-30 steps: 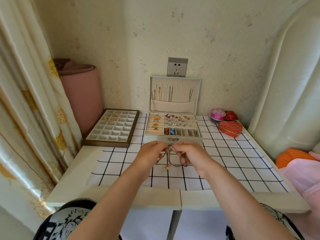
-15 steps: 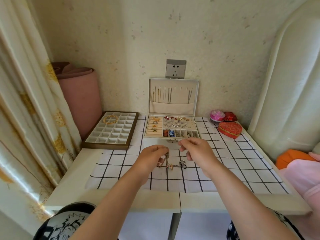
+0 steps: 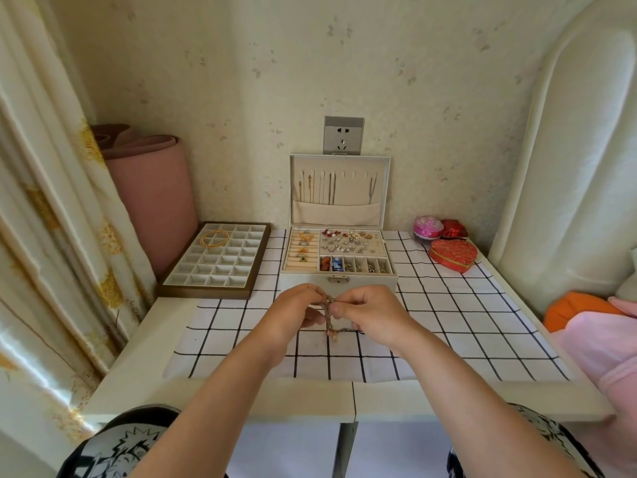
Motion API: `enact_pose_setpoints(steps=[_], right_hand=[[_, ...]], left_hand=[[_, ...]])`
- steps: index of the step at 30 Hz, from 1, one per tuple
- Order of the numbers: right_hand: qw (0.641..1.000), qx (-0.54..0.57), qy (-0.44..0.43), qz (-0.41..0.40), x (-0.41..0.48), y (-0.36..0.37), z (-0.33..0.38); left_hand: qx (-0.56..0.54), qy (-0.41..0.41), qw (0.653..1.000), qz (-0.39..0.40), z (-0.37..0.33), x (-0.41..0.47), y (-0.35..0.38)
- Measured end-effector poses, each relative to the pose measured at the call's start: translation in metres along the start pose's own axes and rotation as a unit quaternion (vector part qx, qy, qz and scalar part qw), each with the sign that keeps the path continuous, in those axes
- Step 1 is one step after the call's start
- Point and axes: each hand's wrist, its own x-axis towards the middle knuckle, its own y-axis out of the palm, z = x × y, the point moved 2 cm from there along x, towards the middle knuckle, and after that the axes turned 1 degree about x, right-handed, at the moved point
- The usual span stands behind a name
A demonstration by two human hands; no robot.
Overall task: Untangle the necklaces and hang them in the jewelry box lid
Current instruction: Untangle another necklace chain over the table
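A tangled bunch of thin chain necklaces (image 3: 329, 320) hangs between my two hands just above the checked cloth (image 3: 448, 326). My left hand (image 3: 296, 312) pinches its top from the left and my right hand (image 3: 368, 313) pinches it from the right, fingertips almost touching. The lower end droops to the cloth. Behind my hands the white jewelry box (image 3: 339, 288) stands open. Its upright lid (image 3: 339, 188) carries several chains hanging from hooks above a fabric pocket.
A brown compartment tray (image 3: 215, 260) with a gold bangle lies at the left. A red heart-shaped box (image 3: 453, 255), a pink round box (image 3: 428, 227) and a small red box (image 3: 454, 232) sit at the right. A rolled pink mat (image 3: 151, 198) leans at the back left.
My hands have come back together and lifted the tangle, which half a second ago lay spread on the cloth between them.
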Motion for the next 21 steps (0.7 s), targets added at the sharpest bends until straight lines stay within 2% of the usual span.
enact_pose_setpoints(steps=[3,7,12,15,17,21], right_hand=[[0.998,0.051,0.013,-0.038,0.001,-0.002,0.001],[0.995,0.09,0.037,-0.032,0.003,0.0,-0.001],[0.999,-0.008,0.043,0.01,0.003,-0.001,-0.001],[0.996,0.053,0.011,0.067,0.001,0.002,0.002],[0.992,0.057,-0.021,0.11,0.0,0.006,0.005],[0.995,-0.006,-0.033,0.089,0.001,0.009,0.006]], left_hand=[[-0.029,-0.029,0.999,-0.008,0.002,0.003,-0.002],[0.026,-0.025,0.999,0.005,0.009,0.003,-0.002],[0.072,0.031,0.997,0.005,0.003,-0.001,-0.007],[0.106,0.07,0.992,0.025,0.0,-0.005,-0.01],[0.143,0.089,0.985,0.035,-0.002,-0.008,-0.011],[0.169,0.094,0.981,0.027,-0.003,-0.01,-0.022]])
